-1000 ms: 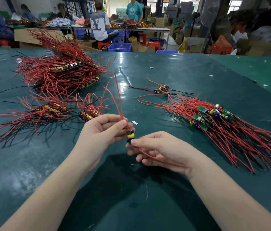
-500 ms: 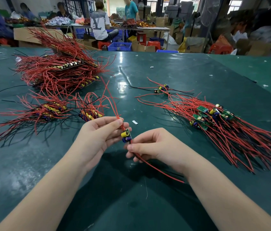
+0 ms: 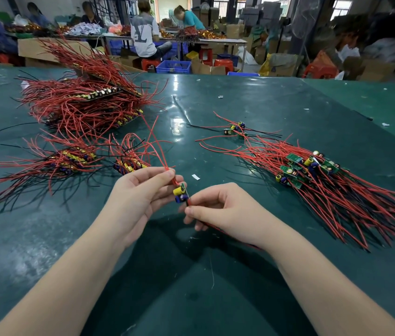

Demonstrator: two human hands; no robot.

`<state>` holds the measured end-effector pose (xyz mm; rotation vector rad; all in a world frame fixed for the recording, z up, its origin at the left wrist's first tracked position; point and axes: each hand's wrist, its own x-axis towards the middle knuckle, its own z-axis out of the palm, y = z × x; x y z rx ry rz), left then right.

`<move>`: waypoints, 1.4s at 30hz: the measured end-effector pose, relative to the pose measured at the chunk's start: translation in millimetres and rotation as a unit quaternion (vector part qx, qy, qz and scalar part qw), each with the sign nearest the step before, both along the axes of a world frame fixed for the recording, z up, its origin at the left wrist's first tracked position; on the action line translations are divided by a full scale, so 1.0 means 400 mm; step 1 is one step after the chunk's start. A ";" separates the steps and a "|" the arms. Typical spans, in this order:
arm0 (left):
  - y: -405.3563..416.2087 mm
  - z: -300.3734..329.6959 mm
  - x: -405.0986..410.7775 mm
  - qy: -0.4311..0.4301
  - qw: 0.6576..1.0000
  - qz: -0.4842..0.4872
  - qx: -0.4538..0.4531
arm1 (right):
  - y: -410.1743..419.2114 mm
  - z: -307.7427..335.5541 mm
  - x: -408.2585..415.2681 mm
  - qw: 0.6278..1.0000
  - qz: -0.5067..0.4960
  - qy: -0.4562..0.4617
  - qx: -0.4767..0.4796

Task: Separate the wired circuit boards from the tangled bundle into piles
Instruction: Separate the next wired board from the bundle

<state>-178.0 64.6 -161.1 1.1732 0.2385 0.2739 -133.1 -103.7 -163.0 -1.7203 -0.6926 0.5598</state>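
A small circuit board (image 3: 181,192) with a yellow and a blue capacitor hangs between my two hands above the green table (image 3: 215,98). My left hand (image 3: 140,197) pinches its upper red wires, which rise and arc to the back left. My right hand (image 3: 223,209) pinches the lower red wires just under the board; they trail beneath my wrist. A large tangled bundle (image 3: 87,103) of red-wired boards lies at the back left. Two smaller piles (image 3: 70,158) (image 3: 131,163) lie nearer on the left. A big pile (image 3: 313,175) of boards spreads out on the right.
A few loose boards (image 3: 236,128) with red and black wires lie beyond the right pile. Small white scraps (image 3: 196,176) dot the table. Behind the table, several people sit at benches among cardboard boxes, blue crates and red stools.
The board has tilted and shifted a little up and left between my hands. Its upper wires swung from upright over to the left. Both hands keep their pinch.
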 end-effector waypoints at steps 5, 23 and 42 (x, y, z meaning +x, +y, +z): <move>-0.002 -0.001 -0.005 -0.025 0.998 0.010 0.053 | -0.009 0.002 0.009 0.997 -0.022 -0.047 -0.054; 0.013 0.001 0.001 -0.078 0.992 0.090 0.032 | -0.012 0.006 0.007 0.992 -0.030 -0.065 -0.105; 0.041 0.015 0.001 -0.104 0.985 0.117 -0.076 | -0.031 0.008 0.021 0.985 -0.052 -0.098 -0.133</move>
